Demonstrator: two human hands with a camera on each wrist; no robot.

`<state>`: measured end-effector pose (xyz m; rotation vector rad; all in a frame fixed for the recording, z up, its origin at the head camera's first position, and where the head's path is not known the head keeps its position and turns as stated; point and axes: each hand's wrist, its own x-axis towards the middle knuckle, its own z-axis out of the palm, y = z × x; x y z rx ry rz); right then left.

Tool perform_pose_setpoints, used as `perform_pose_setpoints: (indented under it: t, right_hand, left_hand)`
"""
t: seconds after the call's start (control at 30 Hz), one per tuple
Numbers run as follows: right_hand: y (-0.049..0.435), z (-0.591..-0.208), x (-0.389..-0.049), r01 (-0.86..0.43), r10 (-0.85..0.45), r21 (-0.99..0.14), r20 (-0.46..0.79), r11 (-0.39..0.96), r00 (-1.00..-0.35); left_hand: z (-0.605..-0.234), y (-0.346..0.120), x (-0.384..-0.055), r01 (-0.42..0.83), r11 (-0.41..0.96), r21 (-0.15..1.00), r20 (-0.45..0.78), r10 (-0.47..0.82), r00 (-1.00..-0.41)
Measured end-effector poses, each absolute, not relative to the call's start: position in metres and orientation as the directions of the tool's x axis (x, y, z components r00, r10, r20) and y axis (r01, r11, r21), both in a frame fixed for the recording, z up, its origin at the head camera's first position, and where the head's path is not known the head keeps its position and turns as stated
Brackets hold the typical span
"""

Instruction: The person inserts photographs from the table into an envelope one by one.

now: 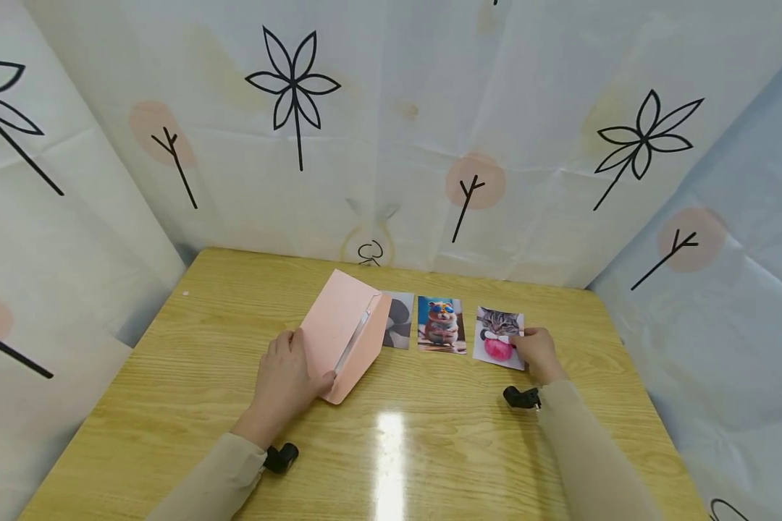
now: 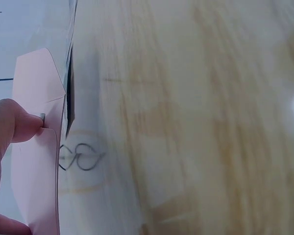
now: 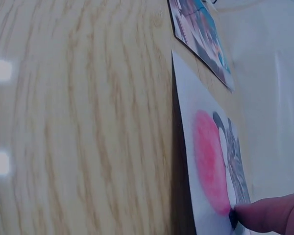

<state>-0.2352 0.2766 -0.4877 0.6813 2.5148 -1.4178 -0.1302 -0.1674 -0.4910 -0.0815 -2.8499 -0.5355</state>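
In the head view my left hand (image 1: 289,376) holds a pink envelope (image 1: 337,318) tilted over the table, its flap to the right and a pale strip showing along the opening. The left wrist view has my thumb (image 2: 24,122) at the mouth of the envelope (image 2: 39,181). My right hand (image 1: 539,353) pinches the right edge of a cat photo card (image 1: 497,347) with a bright pink shape on it. In the right wrist view the thumb (image 3: 269,214) lies on the card's face, and a dark shadow runs under the card's near edge.
Left of the cat card lies a hamster photo card (image 1: 442,325) with sunglasses pictured. A grey photo card (image 1: 400,318) is partly covered by the envelope. The wooden table (image 1: 430,449) ends at a patterned cloth wall (image 1: 391,130). Dark wrist cameras (image 1: 521,397) hang at both cuffs.
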Motion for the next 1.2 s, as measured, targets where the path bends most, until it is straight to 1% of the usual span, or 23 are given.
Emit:
perform_pose_setpoints:
  t: [0.13,0.27,0.5,0.6,0.7,0.8,0.87,1.0,1.1,1.2]
  right_hand:
    - [0.283,-0.486,-0.234,0.477,0.304,-0.766,-0.375,0.431,-0.876]
    - [0.287,-0.48,-0.231,0.474,0.274,-0.778,-0.39,0.413,-0.879]
    - [0.287,-0.466,-0.229,0.432,0.173,-0.828,-0.396,0.358,-0.902]
    - [0.281,-0.461,-0.231,0.402,0.151,-0.858,-0.373,0.319,-0.916]
    - [0.275,-0.456,-0.234,0.366,0.157,-0.875,-0.333,0.315,-0.93]
    - [0.271,-0.45,-0.232,0.334,0.212,-0.876,-0.273,0.349,-0.938]
    - [0.269,-0.446,-0.231,0.3,0.263,-0.881,-0.211,0.366,-0.941]
    - [0.266,-0.443,-0.231,0.24,0.325,-0.901,-0.12,0.362,-0.938]
    - [0.26,-0.44,-0.232,0.221,0.287,-0.923,-0.129,0.314,-0.949]
    - [0.249,-0.436,-0.231,0.198,0.216,-0.946,-0.143,0.258,-0.966]
  left_hand:
    - [-0.49,-0.167,-0.13,0.097,0.93,0.355,0.237,0.011,-0.971]
    - [-0.49,-0.166,-0.13,0.097,0.929,0.357,0.236,0.011,-0.972]
    - [-0.492,-0.166,-0.131,0.101,0.931,0.35,0.236,0.017,-0.971]
    - [-0.493,-0.166,-0.132,0.099,0.931,0.351,0.233,0.015,-0.972]
    - [-0.495,-0.166,-0.134,0.096,0.931,0.351,0.232,0.013,-0.973]
    - [-0.495,-0.166,-0.134,0.096,0.932,0.349,0.233,0.013,-0.972]
    - [-0.496,-0.165,-0.134,0.096,0.933,0.347,0.235,0.013,-0.972]
    - [-0.497,-0.166,-0.135,0.092,0.935,0.342,0.23,0.012,-0.973]
    - [-0.497,-0.166,-0.135,0.09,0.936,0.341,0.224,0.012,-0.974]
    - [-0.496,-0.165,-0.136,0.086,0.934,0.346,0.215,0.01,-0.977]
